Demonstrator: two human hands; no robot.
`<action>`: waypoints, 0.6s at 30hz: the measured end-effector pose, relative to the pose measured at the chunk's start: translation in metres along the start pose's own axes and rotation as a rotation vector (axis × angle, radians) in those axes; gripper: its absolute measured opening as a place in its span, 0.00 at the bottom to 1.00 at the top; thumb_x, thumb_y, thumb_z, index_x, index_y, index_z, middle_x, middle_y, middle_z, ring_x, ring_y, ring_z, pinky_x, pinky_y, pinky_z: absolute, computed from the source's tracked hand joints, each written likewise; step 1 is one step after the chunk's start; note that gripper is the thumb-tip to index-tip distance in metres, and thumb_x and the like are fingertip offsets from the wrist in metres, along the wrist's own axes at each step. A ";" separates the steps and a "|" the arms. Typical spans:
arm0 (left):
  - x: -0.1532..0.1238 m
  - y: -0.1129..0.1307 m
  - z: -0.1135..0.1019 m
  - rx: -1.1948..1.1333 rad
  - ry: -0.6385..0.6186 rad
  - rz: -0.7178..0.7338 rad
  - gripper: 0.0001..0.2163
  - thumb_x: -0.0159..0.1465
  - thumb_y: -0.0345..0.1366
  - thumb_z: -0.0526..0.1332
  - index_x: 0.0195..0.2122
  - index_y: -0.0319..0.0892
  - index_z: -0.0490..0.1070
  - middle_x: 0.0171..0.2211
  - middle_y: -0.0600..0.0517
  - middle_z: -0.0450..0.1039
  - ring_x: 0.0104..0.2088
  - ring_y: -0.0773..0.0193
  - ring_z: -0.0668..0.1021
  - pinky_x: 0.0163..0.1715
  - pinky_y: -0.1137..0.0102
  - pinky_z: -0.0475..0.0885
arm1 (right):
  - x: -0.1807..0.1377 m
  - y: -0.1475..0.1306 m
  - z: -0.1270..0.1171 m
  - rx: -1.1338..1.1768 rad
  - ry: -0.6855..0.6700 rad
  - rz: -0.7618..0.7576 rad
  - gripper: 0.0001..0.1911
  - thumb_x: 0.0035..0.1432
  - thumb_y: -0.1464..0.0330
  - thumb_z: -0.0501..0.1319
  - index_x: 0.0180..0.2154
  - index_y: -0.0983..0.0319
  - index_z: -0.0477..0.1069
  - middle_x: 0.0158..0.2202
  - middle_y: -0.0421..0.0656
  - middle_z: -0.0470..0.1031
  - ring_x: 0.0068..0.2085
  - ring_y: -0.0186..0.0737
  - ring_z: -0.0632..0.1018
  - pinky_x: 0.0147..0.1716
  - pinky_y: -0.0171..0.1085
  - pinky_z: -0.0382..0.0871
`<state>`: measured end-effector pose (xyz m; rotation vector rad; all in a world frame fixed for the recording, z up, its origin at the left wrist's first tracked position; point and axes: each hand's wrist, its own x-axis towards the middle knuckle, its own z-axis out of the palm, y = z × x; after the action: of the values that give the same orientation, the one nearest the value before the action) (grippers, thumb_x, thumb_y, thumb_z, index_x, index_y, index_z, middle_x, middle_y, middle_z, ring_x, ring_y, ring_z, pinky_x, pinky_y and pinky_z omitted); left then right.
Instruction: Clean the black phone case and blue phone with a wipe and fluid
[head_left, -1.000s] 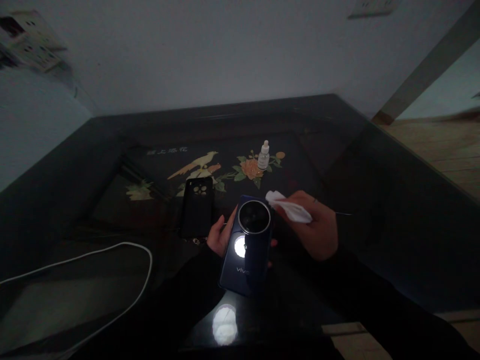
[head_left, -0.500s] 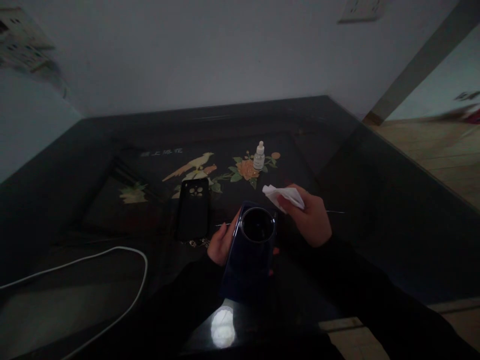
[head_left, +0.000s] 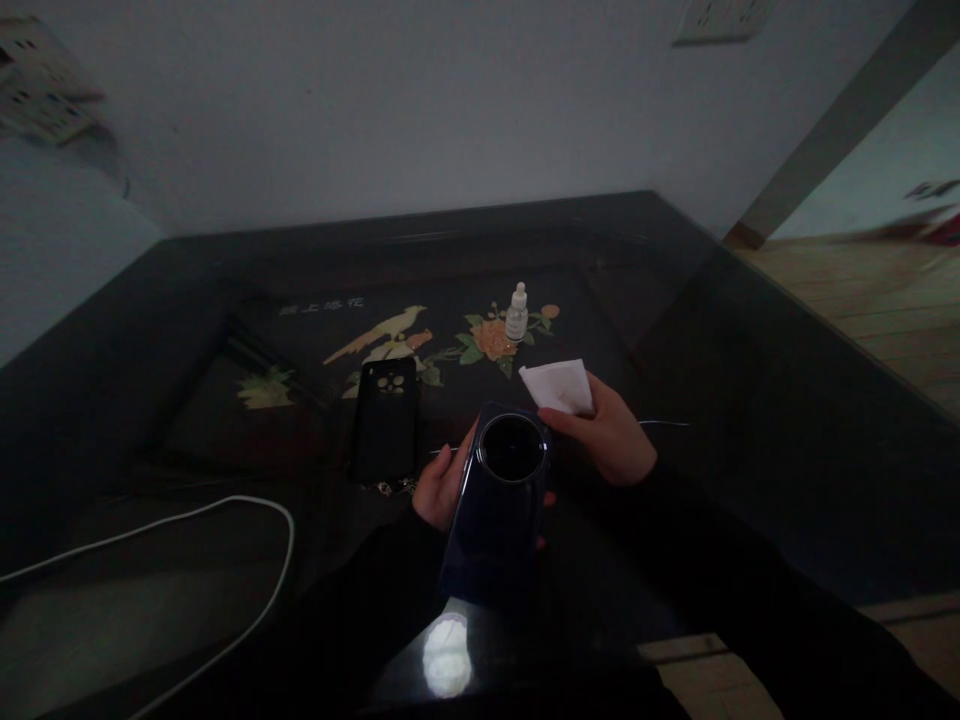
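My left hand (head_left: pixel 442 487) is wrapped round a dark blue smartphone (head_left: pixel 491 545), its back and big round camera ring turned up; fingertips show along the far edge. My right hand (head_left: pixel 611 435) pinches a folded white tissue (head_left: pixel 559 386) beside the top right corner of the phone. To the left of the phone a black phone case (head_left: pixel 385 425) lies flat, a small chain at its lower end. Farther back stands a small dropper bottle (head_left: pixel 517 314) with a white top, upright on the table.
The dark glossy table (head_left: pixel 660 300) bears a picture of a bird and flowers. A white cable (head_left: pixel 289 540) curves across its left side. A pale wall rises behind, with power sockets (head_left: pixel 49 90) at the left and a wall plate (head_left: pixel 721 20) at the top right.
My right hand has turned and shifted slightly left, so the tissue's flat face now shows. The phone stays almost still in my left hand.
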<state>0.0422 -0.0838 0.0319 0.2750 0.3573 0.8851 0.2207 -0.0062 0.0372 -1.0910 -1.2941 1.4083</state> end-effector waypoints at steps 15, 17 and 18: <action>0.000 -0.002 -0.003 -0.005 -0.015 -0.024 0.31 0.59 0.51 0.44 0.59 0.59 0.24 0.55 0.44 0.57 0.48 0.37 0.68 0.41 0.46 0.60 | -0.012 -0.018 0.001 -0.660 -0.012 -0.593 0.09 0.53 0.74 0.56 0.37 0.62 0.72 0.42 0.46 0.69 0.42 0.40 0.72 0.42 0.42 0.66; 0.001 -0.003 -0.004 -0.016 -0.042 -0.032 0.32 0.59 0.51 0.45 0.59 0.59 0.24 0.55 0.45 0.56 0.48 0.37 0.67 0.41 0.45 0.60 | -0.015 -0.017 0.004 -0.726 -0.075 -0.690 0.13 0.53 0.76 0.55 0.40 0.61 0.71 0.45 0.47 0.68 0.46 0.42 0.70 0.44 0.43 0.65; 0.001 -0.004 -0.004 -0.018 -0.046 -0.031 0.32 0.59 0.50 0.45 0.59 0.59 0.24 0.55 0.45 0.56 0.48 0.37 0.68 0.40 0.46 0.61 | -0.017 -0.016 0.005 -0.765 -0.100 -0.729 0.14 0.52 0.76 0.55 0.42 0.61 0.70 0.48 0.47 0.67 0.47 0.43 0.69 0.45 0.44 0.65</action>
<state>0.0437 -0.0847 0.0264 0.2718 0.3105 0.8494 0.2203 -0.0229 0.0537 -0.8516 -2.1100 0.4155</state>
